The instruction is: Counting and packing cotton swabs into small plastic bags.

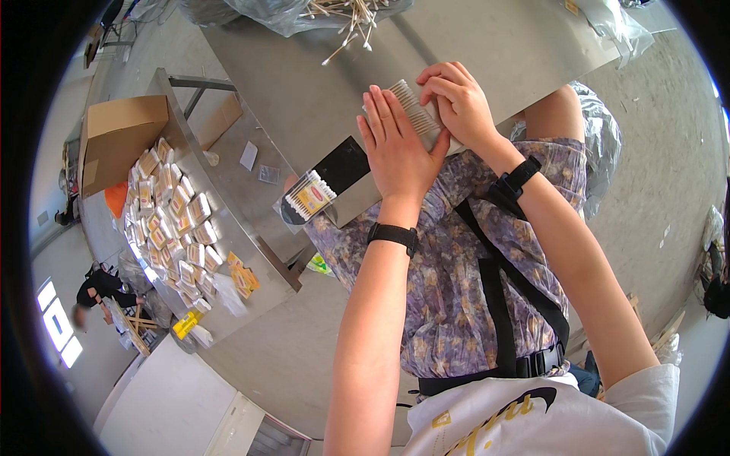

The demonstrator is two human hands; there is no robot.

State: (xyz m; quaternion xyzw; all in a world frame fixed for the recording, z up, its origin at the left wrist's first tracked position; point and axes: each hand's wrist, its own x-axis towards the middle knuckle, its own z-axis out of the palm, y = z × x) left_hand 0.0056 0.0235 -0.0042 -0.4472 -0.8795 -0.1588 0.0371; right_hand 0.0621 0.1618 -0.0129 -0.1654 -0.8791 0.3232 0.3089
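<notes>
Hands, two, bare, both at one row of swabs: my left hand (399,156), flat, palm down, fingers straight and close together over the row's left side; my right hand (465,106), fingers bent at its right side, whether pinching any sticks or merely resting against them I cannot tell. Row of white cotton swabs (411,105), one, sticks side by side, lying between my hands near the close edge of the grey metal worktop (502,45), partly covered by both. Step in hand, by my judgement: evening the sticks into a neat layer. Next move, as I read it: calls for light, level pressure from both sides, so that the sticks stay parallel and none rides over its neighbour. Containers, as follows. Clear plastic bag (277,14), one, at the worktop's far side, loose swabs (353,21) spilling from its mouth in a tangle. Swab packet (310,195), one, yellow label, filled with a row of swabs, set at the near end of a black flat piece (342,165) left of my left hand. Filled packets (179,201), many, heaped on a second metal table (265,299) to my left. Cardboard box (125,144), brown, one, beside the heap, contents not visible
</notes>
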